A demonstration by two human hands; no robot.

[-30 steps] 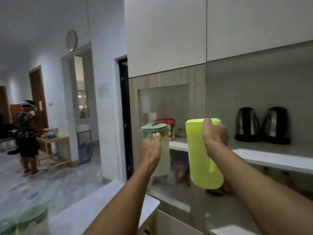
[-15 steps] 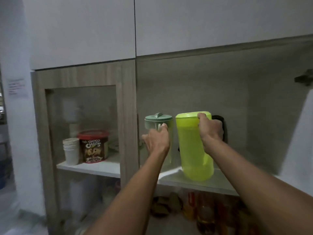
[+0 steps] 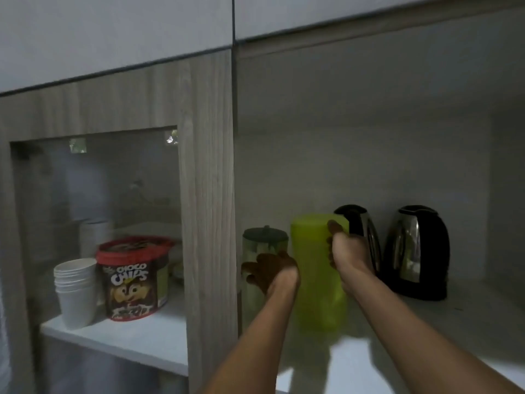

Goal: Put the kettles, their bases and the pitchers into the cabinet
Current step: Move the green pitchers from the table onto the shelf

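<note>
My left hand (image 3: pixel 272 271) grips a pale green pitcher with a dark green lid (image 3: pixel 257 251), held inside the open cabinet bay close to its left wooden post. My right hand (image 3: pixel 345 251) is closed on the handle side of a bright lime pitcher (image 3: pixel 315 274), whose base is at or just above the white shelf (image 3: pixel 426 331); I cannot tell if it touches. Behind and to the right stand two steel kettles on black bases: one (image 3: pixel 366 231) partly hidden by my right hand, the other (image 3: pixel 416 251) in full view.
A wooden post (image 3: pixel 208 194) divides the open bay from a glass-fronted compartment on the left, which holds a stack of white paper cups (image 3: pixel 75 291) and a red-lidded Choco Chips tub (image 3: pixel 132 277). White upper cabinet doors (image 3: pixel 113 32) hang above.
Both hands have carried the pitchers forward and into the cabinet bay, lowering them toward the shelf. The view has closed in on the cabinet, and both kettles show behind.
</note>
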